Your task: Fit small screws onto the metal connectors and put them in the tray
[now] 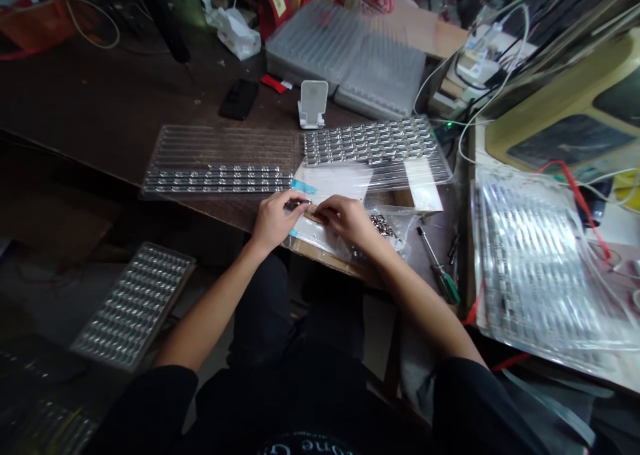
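Note:
Near the table's front edge, my left hand [277, 219] has its fingers pinched on a small dark metal part [295, 204]. My right hand [346, 220] is closed just to its right, fingertips pressed together over a brownish patch; what they hold is too small to make out. Under both hands lies a white sheet [340, 180] with blue tape. A clear bag of small metal pieces [384, 226] sits right of my right hand. Behind are two clear ribbed trays: the left tray [220, 145] has rows of metal parts at its front, the right tray [370, 142] at its back.
Stacked clear trays [320, 38], a white stand [313, 102] and a black phone [239, 99] are farther back. A green-handled screwdriver [445, 283] lies right. Bagged trays [540, 268] and a yellowish machine [565, 108] stand at far right. Another filled tray [135, 305] is low left.

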`<state>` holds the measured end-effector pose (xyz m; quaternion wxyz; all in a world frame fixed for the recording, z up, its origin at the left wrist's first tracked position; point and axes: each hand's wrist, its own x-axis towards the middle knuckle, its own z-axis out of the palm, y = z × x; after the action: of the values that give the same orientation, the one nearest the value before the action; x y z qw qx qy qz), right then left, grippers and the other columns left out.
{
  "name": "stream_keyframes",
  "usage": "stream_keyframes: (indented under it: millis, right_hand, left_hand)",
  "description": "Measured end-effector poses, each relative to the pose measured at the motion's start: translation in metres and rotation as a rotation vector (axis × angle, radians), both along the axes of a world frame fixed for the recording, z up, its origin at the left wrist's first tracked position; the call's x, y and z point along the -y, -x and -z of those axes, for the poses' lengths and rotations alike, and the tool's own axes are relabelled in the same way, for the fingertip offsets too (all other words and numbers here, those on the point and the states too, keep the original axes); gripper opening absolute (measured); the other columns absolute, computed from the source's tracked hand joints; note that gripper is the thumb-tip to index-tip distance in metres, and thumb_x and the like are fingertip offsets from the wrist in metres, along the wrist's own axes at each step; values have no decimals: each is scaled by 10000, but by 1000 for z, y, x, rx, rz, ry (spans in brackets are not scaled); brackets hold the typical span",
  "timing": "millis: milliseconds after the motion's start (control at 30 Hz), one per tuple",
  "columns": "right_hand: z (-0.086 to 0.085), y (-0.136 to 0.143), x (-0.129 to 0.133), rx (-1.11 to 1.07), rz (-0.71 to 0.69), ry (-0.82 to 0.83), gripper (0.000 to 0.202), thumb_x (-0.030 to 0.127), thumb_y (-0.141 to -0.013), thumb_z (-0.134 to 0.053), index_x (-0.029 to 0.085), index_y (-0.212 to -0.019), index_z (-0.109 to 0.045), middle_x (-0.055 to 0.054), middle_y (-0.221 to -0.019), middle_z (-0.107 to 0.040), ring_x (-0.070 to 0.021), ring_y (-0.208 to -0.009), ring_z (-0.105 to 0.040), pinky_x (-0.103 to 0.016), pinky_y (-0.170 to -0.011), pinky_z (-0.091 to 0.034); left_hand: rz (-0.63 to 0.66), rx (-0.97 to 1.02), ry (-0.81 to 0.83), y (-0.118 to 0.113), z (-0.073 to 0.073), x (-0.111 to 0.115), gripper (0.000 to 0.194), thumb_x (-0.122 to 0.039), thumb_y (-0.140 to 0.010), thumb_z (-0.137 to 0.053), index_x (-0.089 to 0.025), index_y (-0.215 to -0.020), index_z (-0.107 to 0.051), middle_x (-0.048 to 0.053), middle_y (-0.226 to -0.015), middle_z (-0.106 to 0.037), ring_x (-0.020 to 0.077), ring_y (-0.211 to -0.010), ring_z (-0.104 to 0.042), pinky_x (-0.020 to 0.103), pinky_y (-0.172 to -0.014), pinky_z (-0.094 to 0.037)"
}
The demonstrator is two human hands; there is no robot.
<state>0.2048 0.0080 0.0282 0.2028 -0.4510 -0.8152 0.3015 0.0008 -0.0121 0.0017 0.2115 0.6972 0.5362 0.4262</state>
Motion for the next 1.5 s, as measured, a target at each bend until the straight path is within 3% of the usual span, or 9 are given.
stream_keyframes:
  millis: [167,300,400,500,633,767,1133,1400,1500]
  right_hand:
    - [-5,7,10,335,1,-96,237,147,-1010,-534,152,-1118,-745,-141,-1133,-724,-231,-924,-695,-301,-773,-490]
    - [-8,14,17,446,-45,-169,275,75,-998,-504,137,-1136,-734,-157,-1113,-722,-251,-961,-679,-325,-801,-482]
    - [-9,11,15,377,-56,-141,284,62,-973,-543,156,-1141,-751,-140,-1081,-738,-239,-923,-686,-318,-784,-479]
    - [-13,-5,8,126,-62,-83,261,96,-969,-586,198,-1117,-775,-99,-1084,-761,-209,-927,-700,-291,-794,-486]
    - [-23,-37,-1,-100,108,-125,249,121,-944,-604,174,-1116,-777,-95,-1130,-769,-180,-894,-702,-285,-826,-494]
    - [-33,-55,-2,-74,205,-141,213,217,-967,-595,184,-1031,-795,-75,-1033,-788,-182,-832,-697,-292,-778,-470]
    - [-43,-57,4,-35,177,-137,235,246,-975,-570,200,-1030,-794,-56,-1033,-790,-191,-894,-700,-289,-796,-445]
    - [-47,-61,3,35,144,-97,252,221,-944,-584,200,-1013,-825,-76,-986,-812,-228,-897,-734,-315,-786,-471]
    - [-51,-68,5,149,70,-31,262,165,-910,-592,203,-961,-846,-90,-937,-818,-241,-859,-747,-319,-755,-474]
  left_hand:
    - [-13,0,-17,-1,-1,0,105,-275,-911,-705,-197,-970,-744,60,-999,-790,216,-939,-735,322,-883,-567]
    - [-23,-2,-2,-1,-6,-1,112,-303,-915,-694,-202,-944,-734,59,-995,-790,222,-953,-738,332,-898,-570]
    - [-44,-15,-2,-4,-14,-3,128,-317,-920,-690,-198,-942,-730,58,-980,-786,216,-931,-736,328,-879,-569]
    - [-51,-18,-8,-13,-19,-4,125,-313,-920,-693,-194,-938,-728,58,-962,-782,212,-916,-734,325,-861,-565]
    - [67,-15,29,-30,-17,-5,85,-283,-899,-715,-202,-914,-738,57,-952,-783,212,-901,-733,326,-842,-562]
    - [102,-66,84,-39,-10,-5,80,-289,-874,-732,-210,-867,-739,48,-892,-777,204,-813,-716,317,-772,-566]
    - [121,-119,28,-40,-8,-5,98,-292,-887,-733,-208,-837,-728,46,-869,-764,205,-813,-698,336,-778,-553]
    - [126,-168,30,-43,-6,-4,44,-211,-871,-737,-220,-833,-716,53,-882,-762,226,-861,-702,358,-819,-556]
    - [21,-82,1,-35,-14,-9,62,-259,-927,-684,-208,-910,-715,64,-941,-769,221,-906,-715,342,-837,-558]
